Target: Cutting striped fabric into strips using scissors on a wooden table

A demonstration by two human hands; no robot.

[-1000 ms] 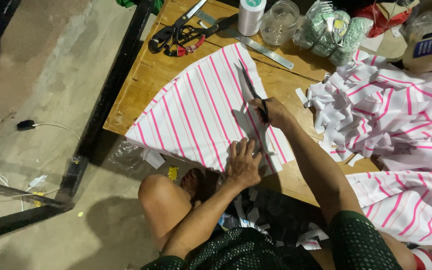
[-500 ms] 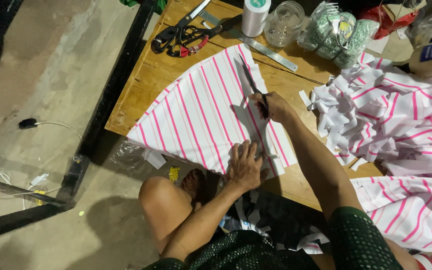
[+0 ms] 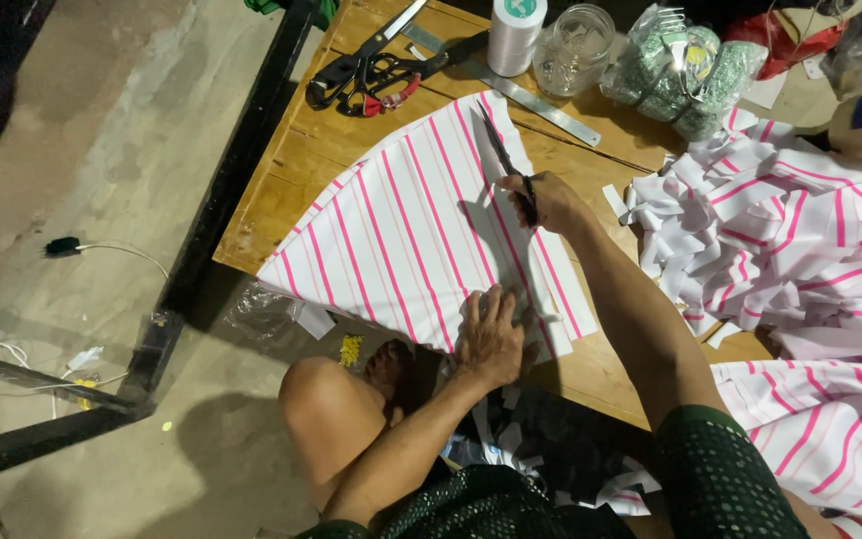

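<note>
Presently, item one: a fan-shaped piece of white cloth with pink stripes (image 3: 401,240), lying flat on the wooden table (image 3: 281,185), its lower edge hanging just past the table's near edge. Soft, light and limp by my judgement; likely to slide or pucker unless pinned, so best held by pressing flat close beside the cut line rather than pinching an edge. Stripes run lengthwise, converging toward the narrow top.

Item two: my left hand (image 3: 491,334), fingers spread, palm pressed down on the cloth's lower right part, gripping nothing.

Item three: my right hand (image 3: 546,200), closed around the handles of dark-bladed scissors (image 3: 506,165), the blades lying over the cloth's right side.

Item four: heap of pink-striped white offcuts (image 3: 750,240), on the table to the right.

Item five: black-handled shears (image 3: 366,70), at the table's far end.
</note>
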